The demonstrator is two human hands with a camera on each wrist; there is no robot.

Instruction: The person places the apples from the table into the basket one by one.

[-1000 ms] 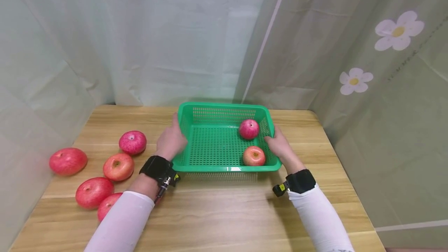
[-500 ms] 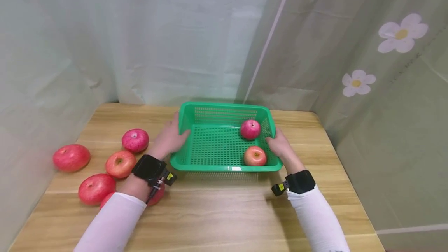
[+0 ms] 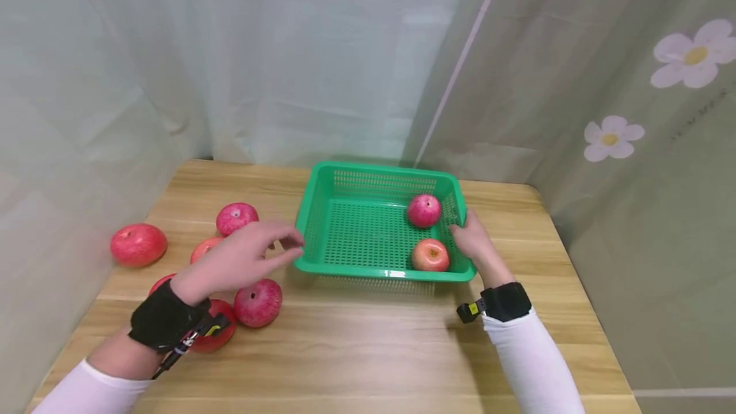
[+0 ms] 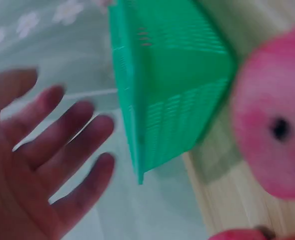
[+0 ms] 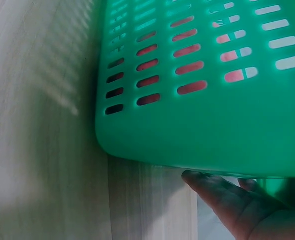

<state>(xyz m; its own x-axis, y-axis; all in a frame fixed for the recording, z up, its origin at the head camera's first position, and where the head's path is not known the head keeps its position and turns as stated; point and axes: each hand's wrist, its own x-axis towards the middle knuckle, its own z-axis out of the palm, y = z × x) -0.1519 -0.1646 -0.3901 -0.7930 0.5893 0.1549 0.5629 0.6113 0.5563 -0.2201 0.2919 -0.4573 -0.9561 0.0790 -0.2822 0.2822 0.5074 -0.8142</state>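
While right hand (image 3: 474, 236) grips basket (image 3: 345, 269), left fingers (image 4: 103, 127) hang beside it, apart.

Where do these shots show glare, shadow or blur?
Head view: pale glare on the table, soft shadow beside the right sleeve; left wrist view: the left hand and nearest apple look blurred; right wrist view: slotted shadow beside the green basket.

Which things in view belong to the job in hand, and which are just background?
In the job, it seems:
green basket, gripped by the right hand
two apples inside it
loose apples near the left hand (likely)

Just around:
wooden table
flowered curtain
black wrist straps
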